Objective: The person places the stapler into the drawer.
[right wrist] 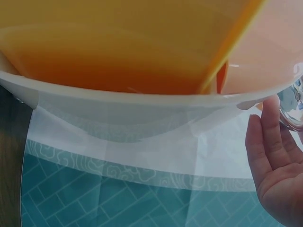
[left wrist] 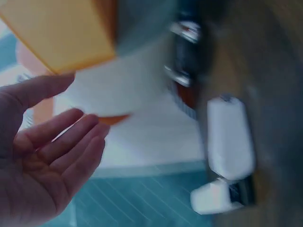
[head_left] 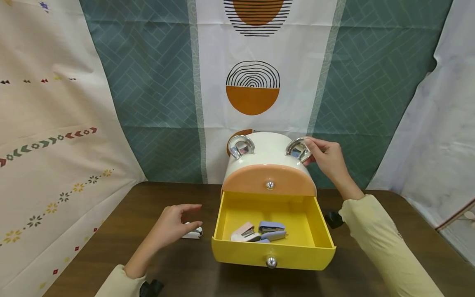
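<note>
A small white drawer cabinet [head_left: 269, 149] with an orange upper drawer [head_left: 245, 179] and two silver ears stands on the table. Its yellow lower drawer [head_left: 274, 252] is pulled out, with a pink-and-white stapler [head_left: 245, 232] and a lilac stapler [head_left: 272, 231] inside. My right hand [head_left: 326, 159] pinches the right silver ear [head_left: 293, 145] between thumb and fingers. In the air left of the drawer, my left hand [head_left: 171, 225] is empty, its thumb and fingers spread apart. A white stapler [head_left: 193, 234] lies just beyond it, partly hidden in the head view.
The dark wooden table [head_left: 122, 222] runs back to a patterned cloth [head_left: 156, 82] hung behind the cabinet. Another lilac piece [head_left: 263, 241] shows at the drawer's front wall. Black wrist straps sit at both sleeves. A pale cloth hangs along each side.
</note>
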`<state>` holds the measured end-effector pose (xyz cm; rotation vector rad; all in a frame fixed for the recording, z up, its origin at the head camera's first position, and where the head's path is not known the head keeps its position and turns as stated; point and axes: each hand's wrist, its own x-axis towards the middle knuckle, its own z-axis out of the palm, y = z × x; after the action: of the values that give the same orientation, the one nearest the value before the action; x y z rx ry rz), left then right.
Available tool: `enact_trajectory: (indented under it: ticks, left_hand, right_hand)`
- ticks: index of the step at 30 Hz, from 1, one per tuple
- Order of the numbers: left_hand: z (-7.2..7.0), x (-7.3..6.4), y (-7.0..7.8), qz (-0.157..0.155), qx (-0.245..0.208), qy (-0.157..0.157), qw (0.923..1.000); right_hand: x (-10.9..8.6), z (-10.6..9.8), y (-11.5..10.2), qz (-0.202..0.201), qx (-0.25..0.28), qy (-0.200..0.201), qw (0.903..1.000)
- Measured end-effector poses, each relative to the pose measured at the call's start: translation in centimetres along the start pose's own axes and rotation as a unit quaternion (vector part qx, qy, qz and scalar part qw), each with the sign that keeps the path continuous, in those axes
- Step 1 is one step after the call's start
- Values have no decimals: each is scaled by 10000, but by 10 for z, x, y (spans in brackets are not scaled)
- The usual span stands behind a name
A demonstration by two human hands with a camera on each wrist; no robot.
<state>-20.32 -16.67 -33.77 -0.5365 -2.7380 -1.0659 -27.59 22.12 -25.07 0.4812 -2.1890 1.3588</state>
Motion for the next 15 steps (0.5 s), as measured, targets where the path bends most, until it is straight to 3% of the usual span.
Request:
enact_trajectory:
  ticks: [5,9,15]
  left_hand:
    - [3,1,-29,336,377,-592,9970]
    - [6,2,-47,524,637,-770,9936]
    - [9,6,-64,481,794,-914,9915]
  right_hand:
    - [-1,-1,0,18,-12,9,10000]
    - [-1,-1,1,51,9,9,10000]
    - [1,0,3,100,-8,3,9999]
